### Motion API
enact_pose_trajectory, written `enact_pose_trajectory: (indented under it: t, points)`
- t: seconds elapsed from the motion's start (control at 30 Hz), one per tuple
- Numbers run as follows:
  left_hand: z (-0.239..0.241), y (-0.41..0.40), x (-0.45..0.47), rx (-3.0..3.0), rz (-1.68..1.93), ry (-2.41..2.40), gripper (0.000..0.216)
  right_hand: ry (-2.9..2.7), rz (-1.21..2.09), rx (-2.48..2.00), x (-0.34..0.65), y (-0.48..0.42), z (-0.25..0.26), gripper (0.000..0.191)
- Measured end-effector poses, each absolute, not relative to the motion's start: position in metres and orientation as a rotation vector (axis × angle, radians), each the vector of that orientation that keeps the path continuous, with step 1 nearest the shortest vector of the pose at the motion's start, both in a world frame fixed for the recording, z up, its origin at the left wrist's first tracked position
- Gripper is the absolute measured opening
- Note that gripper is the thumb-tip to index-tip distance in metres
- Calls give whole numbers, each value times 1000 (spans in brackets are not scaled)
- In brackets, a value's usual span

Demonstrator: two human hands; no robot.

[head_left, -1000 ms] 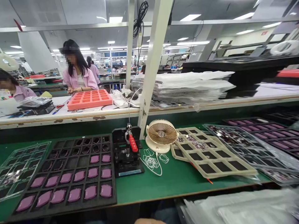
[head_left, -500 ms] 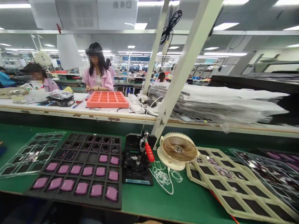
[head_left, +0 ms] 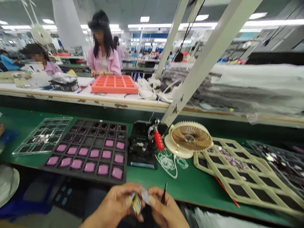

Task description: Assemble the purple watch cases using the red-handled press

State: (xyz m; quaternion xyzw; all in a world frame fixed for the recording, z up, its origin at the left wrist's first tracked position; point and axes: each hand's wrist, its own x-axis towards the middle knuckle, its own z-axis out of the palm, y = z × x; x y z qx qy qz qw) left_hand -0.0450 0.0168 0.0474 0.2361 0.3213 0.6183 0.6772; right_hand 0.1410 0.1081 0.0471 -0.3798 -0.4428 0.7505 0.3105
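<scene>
Small part (head_left: 136,204) in left hand (head_left: 118,200); bench (head_left: 193,182) edge and working room beyond.

Factory floor, I'd call it, an assembly hall by every sign! Before me runs a green workbench (head_left: 190,180), carrying a black compartment tray (head_left: 99,141) of matching purple pieces (head_left: 89,167), and right beside it a clamp fixture (head_left: 142,158) with a red handle (head_left: 159,141). Here's a small part (head_left: 136,203) in my left hand (head_left: 118,199): handwork! Eyes up: across the raised shelf (head_left: 59,88), a worker in pink (head_left: 115,61) behind an orange-red gridded tray (head_left: 115,90). Farther back, someone in blue (head_left: 9,61), more benches (head_left: 77,66), and strip lights (head_left: 149,26) along the ceiling!
</scene>
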Motion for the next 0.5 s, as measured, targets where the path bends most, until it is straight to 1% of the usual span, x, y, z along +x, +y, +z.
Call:
enact_pose_trajectory:
  t: [0.07,0.17,0.2,0.3,0.5]
  points:
    - [59,14,-46,492,1462,769,42,-1360,1716,-983,140,106,60,34]
    - [62,15,-49,469,1548,865,47,-1664,1284,-866,136,98,74,15]
    - [61,15,-49,485,1570,903,47,-1725,1195,-815,134,94,77,14]
    - [58,14,-47,574,1625,988,42,-1796,1064,-699,130,85,80,21]
    - [59,14,-46,716,1608,1064,39,-1867,1007,-637,130,84,77,22]
